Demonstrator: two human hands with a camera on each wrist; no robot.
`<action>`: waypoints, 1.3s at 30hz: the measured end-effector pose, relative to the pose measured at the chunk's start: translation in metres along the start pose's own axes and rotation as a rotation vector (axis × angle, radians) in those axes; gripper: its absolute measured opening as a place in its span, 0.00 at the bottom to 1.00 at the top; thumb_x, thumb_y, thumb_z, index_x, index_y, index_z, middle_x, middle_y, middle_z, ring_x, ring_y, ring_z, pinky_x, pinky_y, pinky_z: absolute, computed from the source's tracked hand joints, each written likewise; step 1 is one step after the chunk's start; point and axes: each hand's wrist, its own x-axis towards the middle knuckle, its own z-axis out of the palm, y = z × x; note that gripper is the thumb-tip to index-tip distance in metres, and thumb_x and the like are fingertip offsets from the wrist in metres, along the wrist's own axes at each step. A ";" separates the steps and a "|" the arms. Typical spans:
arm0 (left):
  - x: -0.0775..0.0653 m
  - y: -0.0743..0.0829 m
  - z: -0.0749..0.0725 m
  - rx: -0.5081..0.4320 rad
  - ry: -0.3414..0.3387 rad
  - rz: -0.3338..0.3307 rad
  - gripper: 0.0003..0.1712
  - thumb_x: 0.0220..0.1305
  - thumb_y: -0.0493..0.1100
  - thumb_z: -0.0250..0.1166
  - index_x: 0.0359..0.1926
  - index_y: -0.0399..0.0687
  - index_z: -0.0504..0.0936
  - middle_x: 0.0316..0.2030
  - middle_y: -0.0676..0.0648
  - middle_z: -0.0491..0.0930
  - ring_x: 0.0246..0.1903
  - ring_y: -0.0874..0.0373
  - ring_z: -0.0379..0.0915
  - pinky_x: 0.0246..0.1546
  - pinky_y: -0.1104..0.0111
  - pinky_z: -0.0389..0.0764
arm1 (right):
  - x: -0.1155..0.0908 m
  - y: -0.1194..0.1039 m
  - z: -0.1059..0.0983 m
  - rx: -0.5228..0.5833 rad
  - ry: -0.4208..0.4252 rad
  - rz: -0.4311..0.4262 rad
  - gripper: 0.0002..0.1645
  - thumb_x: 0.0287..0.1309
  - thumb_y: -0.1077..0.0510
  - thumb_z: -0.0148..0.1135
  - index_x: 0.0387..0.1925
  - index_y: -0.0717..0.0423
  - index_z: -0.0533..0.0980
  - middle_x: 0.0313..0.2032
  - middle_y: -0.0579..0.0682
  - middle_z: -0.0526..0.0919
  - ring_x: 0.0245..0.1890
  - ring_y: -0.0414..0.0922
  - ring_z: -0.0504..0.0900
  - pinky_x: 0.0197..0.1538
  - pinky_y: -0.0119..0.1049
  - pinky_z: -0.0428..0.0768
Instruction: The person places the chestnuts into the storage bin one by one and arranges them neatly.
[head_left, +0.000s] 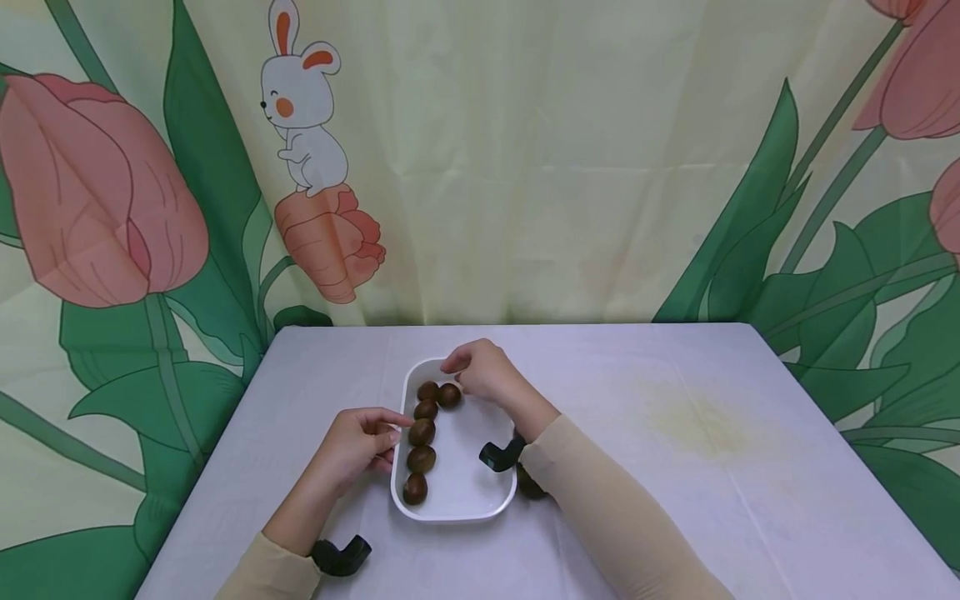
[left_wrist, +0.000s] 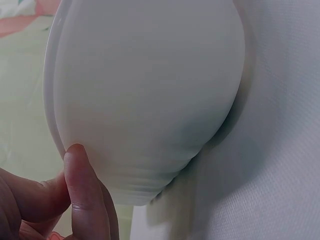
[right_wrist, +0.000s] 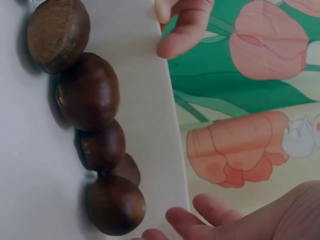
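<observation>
A white tray (head_left: 468, 504) lies on the table with several brown chestnuts (head_left: 422, 459) in a line along its left side. At the far end, one chestnut (head_left: 449, 395) sits to the right of the line. My left hand (head_left: 362, 442) pinches the tray's left rim, one finger over the edge and another against the outer wall (left_wrist: 145, 100). Above the far end of the tray is my right hand (head_left: 487, 373), fingers loosely bent and nothing seen in them. In the right wrist view its fingertips (right_wrist: 182, 220) are beside the nearest chestnut (right_wrist: 116, 205), apart from it.
Just right of the tray, partly hidden by the right sleeve, a dark round thing (head_left: 531, 483) rests on the white-covered table (head_left: 637, 367). Black wrist cameras (head_left: 341, 556) are strapped to both wrists. Behind the table hangs a curtain (head_left: 525, 167) printed with tulips and a rabbit.
</observation>
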 end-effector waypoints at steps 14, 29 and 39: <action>0.001 0.001 0.000 0.016 0.003 -0.005 0.14 0.71 0.30 0.68 0.54 0.41 0.91 0.36 0.41 0.86 0.25 0.54 0.80 0.26 0.67 0.86 | -0.015 -0.006 -0.029 0.222 -0.118 0.010 0.20 0.68 0.75 0.58 0.55 0.62 0.86 0.58 0.63 0.88 0.59 0.60 0.88 0.51 0.44 0.92; -0.001 -0.001 0.001 0.015 0.005 0.004 0.13 0.70 0.29 0.68 0.53 0.40 0.91 0.35 0.42 0.85 0.25 0.53 0.81 0.25 0.68 0.86 | -0.049 0.004 -0.063 0.313 -0.130 -0.031 0.20 0.69 0.75 0.56 0.56 0.65 0.84 0.60 0.65 0.86 0.60 0.62 0.88 0.51 0.45 0.93; -0.001 0.000 0.001 0.014 0.008 0.001 0.13 0.70 0.29 0.68 0.53 0.40 0.91 0.35 0.42 0.84 0.24 0.54 0.80 0.25 0.68 0.86 | -0.067 0.026 -0.084 0.255 -0.114 -0.032 0.18 0.68 0.72 0.60 0.57 0.68 0.83 0.59 0.66 0.86 0.59 0.62 0.87 0.53 0.48 0.92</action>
